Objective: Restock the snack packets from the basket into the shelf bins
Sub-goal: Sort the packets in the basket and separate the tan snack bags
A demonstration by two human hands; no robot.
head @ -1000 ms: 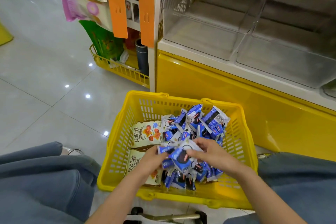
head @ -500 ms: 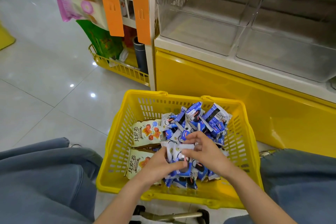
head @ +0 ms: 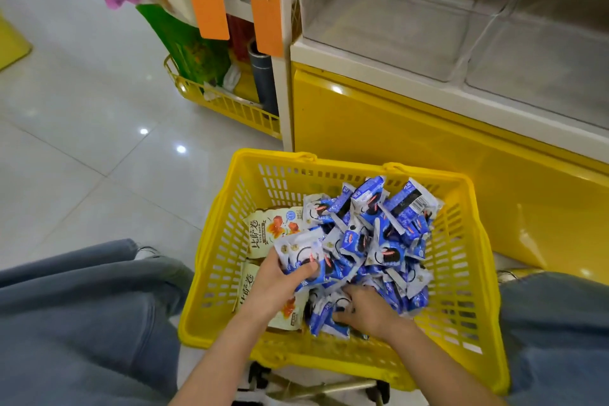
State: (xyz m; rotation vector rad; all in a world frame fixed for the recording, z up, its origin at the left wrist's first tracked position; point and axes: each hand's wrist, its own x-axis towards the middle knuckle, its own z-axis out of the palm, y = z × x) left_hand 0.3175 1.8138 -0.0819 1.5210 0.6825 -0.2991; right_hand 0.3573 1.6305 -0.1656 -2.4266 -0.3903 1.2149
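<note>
Snack packets (head: 372, 234), blue and white, lie heaped in the yellow basket (head: 461, 273), filling its middle and 3 o'clock side. Beige packets (head: 273, 227) lie flat at its 9 o'clock side. Both forearms reach in from 6 o'clock, with the hands apart. The left hand (head: 273, 287) is raised, its thumb clamping a small bunch of blue packets (head: 298, 254) against its fingers. The right hand (head: 365, 310) lies palm down at the heap's 6 o'clock edge, fingers curled into the packets. Their tips are buried, so whether they grip anything cannot be told. Clear shelf bins (head: 412, 26) stand at the frame's 1 o'clock, cut off by the top edge.
</note>
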